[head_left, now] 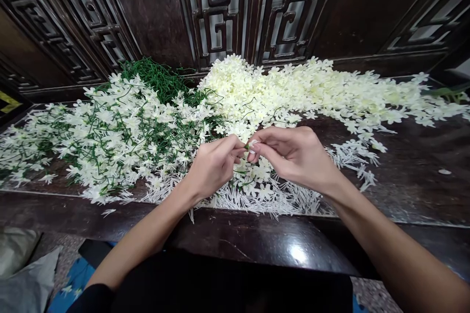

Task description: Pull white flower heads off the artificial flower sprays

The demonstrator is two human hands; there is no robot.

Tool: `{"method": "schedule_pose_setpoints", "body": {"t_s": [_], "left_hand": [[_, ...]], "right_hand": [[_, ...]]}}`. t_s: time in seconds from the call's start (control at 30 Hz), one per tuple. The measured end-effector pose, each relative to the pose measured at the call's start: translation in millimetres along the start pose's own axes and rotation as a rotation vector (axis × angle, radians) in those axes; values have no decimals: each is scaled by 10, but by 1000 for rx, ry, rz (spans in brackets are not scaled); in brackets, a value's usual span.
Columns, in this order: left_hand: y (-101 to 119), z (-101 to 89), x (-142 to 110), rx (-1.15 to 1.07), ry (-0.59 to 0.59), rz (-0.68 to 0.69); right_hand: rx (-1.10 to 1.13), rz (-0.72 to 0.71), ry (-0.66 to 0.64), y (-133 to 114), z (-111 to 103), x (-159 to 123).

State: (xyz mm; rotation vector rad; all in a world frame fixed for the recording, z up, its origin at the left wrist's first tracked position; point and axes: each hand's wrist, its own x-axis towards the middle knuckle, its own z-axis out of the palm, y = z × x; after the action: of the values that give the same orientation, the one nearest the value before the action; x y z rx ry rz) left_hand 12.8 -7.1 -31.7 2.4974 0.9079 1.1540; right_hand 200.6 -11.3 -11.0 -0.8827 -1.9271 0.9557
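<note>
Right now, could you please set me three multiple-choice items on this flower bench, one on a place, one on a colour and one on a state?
1. Where does the heap of loose cream petals lie?
A. Right of the stemmed flowers
B. On the floor
C. In a basket

2. What colour are the stems at the back of the left pile?
A. Red
B. Green
C. Blue

3. How is the small white flower piece held?
A. Lying free on the wooden surface
B. In the left hand alone, arm raised high
C. Pinched between the fingers of both hands

Answers: 1 A, the cream heap spreads rightward from the stemmed flowers on the wooden surface. 2 B, the wiry tangle is plainly green. 3 C, the left hand and the right hand meet fingertip to fingertip around it.
</note>
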Motion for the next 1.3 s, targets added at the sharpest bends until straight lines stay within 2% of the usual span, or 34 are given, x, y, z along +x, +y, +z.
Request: {"method": "schedule_pose_setpoints", "body": {"t_s": [0.5, 0.67, 0.73, 0.83, 0.97, 1.03, 1.13, 1.17, 1.3], "left_hand": [[-38, 40, -22, 30, 6, 21], [-5, -5, 24, 6, 59, 24], [27, -29, 51, -65, 94, -58], [76, -56, 85, -237, 130, -274], [73, -73, 102, -485, 197, -495], [38, -74, 97, -586, 234, -558], [-12, -78, 88, -702, 290, -626], [-17, -81, 88, -732, 302, -640], [29, -101, 111, -731, 286, -611]], "right_hand": [[19, 47, 2, 22, 53, -13], [71, 88, -2, 13, 4, 17], [109, 106, 1, 8, -42, 32], [129, 124, 39, 0, -126, 51], [49, 148, 93, 4, -248, 65], [-37, 169, -8, 34, -293, 64], [-173, 252, -361, 109, -304, 54], [-221, 317, -427, 133, -294, 50], [-269, 370, -482, 166, -255, 52]]}}
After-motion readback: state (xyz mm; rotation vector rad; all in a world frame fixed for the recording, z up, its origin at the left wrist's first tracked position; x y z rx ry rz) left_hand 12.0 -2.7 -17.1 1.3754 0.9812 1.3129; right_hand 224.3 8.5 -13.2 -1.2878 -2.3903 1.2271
